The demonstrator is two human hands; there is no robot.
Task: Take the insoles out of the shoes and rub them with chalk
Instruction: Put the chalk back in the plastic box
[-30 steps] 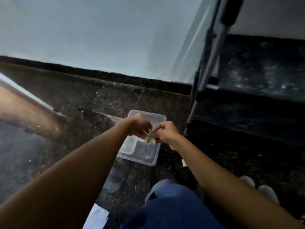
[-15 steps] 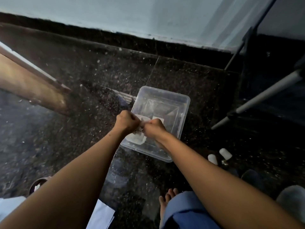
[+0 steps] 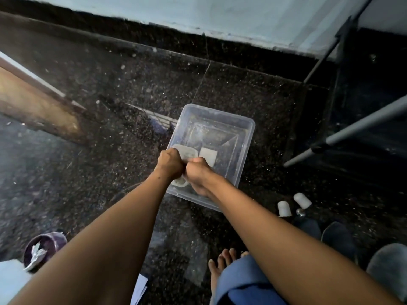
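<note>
Hands, left (image 3: pixel 170 162) and right (image 3: pixel 198 172), fists pressed together over clear plastic tub (image 3: pixel 247 137) on floor (image 3: pixel 88 172), fingers curled; held object indiscernible.

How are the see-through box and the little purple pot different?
The clear plastic box is rectangular and see-through; the purple pot is round and dark. The box is much larger. The box holds pale flat pieces, while the pot holds a crumpled whitish scrap. Both sit open-topped on the dark speckled floor.
</note>
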